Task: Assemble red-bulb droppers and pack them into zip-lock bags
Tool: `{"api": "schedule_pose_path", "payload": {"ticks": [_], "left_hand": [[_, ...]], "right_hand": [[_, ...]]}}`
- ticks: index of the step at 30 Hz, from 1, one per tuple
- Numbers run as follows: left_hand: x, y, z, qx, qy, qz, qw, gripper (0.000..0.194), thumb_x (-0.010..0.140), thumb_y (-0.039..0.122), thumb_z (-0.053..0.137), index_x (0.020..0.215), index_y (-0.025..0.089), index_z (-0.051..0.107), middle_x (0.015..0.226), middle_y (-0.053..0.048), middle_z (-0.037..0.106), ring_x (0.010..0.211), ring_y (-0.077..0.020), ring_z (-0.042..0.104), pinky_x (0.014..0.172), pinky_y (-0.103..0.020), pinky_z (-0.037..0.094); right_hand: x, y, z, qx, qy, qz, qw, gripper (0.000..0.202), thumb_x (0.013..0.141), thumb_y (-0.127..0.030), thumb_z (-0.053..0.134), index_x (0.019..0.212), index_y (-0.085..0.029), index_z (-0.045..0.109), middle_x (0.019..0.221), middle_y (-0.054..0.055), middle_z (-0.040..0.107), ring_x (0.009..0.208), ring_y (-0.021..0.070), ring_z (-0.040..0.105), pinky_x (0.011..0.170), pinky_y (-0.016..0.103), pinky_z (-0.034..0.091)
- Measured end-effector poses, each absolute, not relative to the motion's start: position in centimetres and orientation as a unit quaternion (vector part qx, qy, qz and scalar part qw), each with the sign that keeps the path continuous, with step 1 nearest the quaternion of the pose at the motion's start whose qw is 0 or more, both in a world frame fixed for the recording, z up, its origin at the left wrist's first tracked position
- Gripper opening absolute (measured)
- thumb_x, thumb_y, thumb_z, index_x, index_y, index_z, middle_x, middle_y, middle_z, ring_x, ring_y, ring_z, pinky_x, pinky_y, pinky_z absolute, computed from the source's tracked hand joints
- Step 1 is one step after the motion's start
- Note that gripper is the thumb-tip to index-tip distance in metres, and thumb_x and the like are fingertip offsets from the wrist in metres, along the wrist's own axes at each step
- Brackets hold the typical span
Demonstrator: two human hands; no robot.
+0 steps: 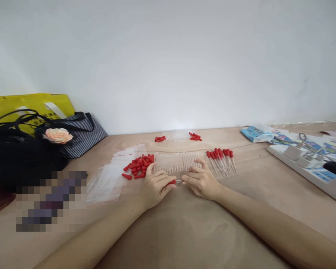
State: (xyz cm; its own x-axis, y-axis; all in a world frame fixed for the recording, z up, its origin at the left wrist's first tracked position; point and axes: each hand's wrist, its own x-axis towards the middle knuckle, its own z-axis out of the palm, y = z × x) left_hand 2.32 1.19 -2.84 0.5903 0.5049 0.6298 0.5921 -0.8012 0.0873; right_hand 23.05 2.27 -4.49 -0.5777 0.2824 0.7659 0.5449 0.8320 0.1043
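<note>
Between thumb and fingers, my left hand [157,185] pinches a red rubber dropper bulb [172,182]. My right hand [202,182] is closed on a clear glass dropper tube [179,181], whose end meets the bulb; how far it sits inside is hidden. Just beyond the hands lies a row of clear glass tubes [173,161]. A pile of loose red bulbs [140,164] is left of the row, close to my left hand. To the right, several droppers with red bulbs fitted [220,160] lie side by side.
Clear plastic bags [109,177] lie on the left. Farther back are small groups of red bulbs [195,136] and more tubes [180,136]. A black bag [16,157] and striped bag [84,134] stand left; a power strip [305,170] and blue packet [254,133] lie right.
</note>
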Motion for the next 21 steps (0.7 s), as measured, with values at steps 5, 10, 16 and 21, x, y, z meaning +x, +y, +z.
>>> {"api": "schedule_pose_path", "payload": {"ticks": [5,10,16,21], "left_hand": [[2.0,1.2,-2.9,-0.888,-0.323,-0.319,0.070,0.017,0.084,0.032,0.050,0.088,0.022,0.063,0.069,0.001,0.067,0.069,-0.0144,0.060,0.100,-0.052,0.012],[2.3,0.9,-2.7,-0.879,-0.333,-0.329,0.092,0.018,0.084,0.024,0.048,0.076,0.022,0.063,0.063,0.004,0.067,0.065,-0.0128,0.059,0.100,-0.050,0.015],[2.5,0.8,-2.8,-0.878,-0.327,-0.331,0.109,0.020,0.083,0.027,0.050,0.068,0.021,0.062,0.059,0.004,0.065,0.063,-0.0129,0.058,0.100,-0.051,0.014],[2.3,1.0,-2.7,-0.874,-0.351,-0.323,0.093,0.019,0.080,0.033,0.053,0.093,0.022,0.060,0.076,0.000,0.069,0.076,-0.0178,0.059,0.099,-0.052,0.015]], "right_hand": [[23.4,2.2,-4.4,-0.244,-0.870,-0.171,0.392,0.015,0.084,-0.022,0.046,0.080,-0.018,0.060,0.056,-0.003,0.060,0.066,0.0118,0.049,0.090,0.040,0.023],[23.1,2.2,-4.7,-0.254,-0.867,-0.159,0.398,0.017,0.085,-0.022,0.045,0.080,-0.018,0.061,0.058,-0.002,0.061,0.066,0.0119,0.050,0.090,0.040,0.023],[23.1,2.2,-4.3,-0.264,-0.889,-0.147,0.345,0.018,0.086,-0.024,0.044,0.084,-0.019,0.061,0.067,0.000,0.064,0.072,0.0133,0.050,0.092,0.043,0.020],[23.6,2.7,-2.9,-0.347,-0.886,-0.153,0.266,0.014,0.081,-0.023,0.049,0.077,-0.019,0.062,0.080,0.005,0.062,0.077,0.0176,0.050,0.079,0.036,0.031]]}}
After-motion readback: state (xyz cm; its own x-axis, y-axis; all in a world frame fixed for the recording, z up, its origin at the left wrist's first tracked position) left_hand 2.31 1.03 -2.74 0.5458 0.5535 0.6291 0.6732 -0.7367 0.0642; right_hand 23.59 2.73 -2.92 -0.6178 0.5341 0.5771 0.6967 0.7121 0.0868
